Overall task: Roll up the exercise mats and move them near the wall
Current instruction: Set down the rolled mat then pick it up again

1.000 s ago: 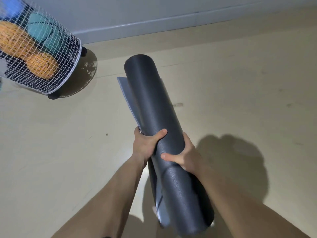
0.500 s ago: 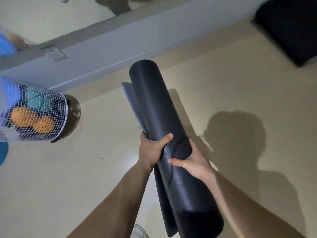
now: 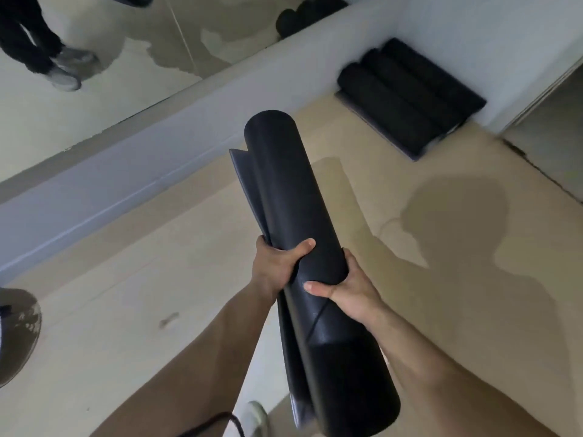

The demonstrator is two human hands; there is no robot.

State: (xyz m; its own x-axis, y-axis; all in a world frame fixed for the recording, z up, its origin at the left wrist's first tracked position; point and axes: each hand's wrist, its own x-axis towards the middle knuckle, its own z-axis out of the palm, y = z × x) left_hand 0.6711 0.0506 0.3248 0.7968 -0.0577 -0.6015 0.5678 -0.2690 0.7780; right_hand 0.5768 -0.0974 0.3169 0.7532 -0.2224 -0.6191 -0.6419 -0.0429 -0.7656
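Above beige floor (image 3: 126, 310), both hands (image 3: 315, 275) grip an unmarked rolled black mat (image 3: 303, 222).

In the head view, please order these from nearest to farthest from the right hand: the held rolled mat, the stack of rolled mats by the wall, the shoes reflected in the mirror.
From the right hand:
1. Held rolled mat, gripped in that hand.
2. Stack of rolled mats, upper right, in the corner by the wall.
3. Reflected shoes, far upper left, in the mirror.

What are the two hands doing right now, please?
Left hand: closed around the rolled mat.
Right hand: closed around the same rolled mat, just below the left.
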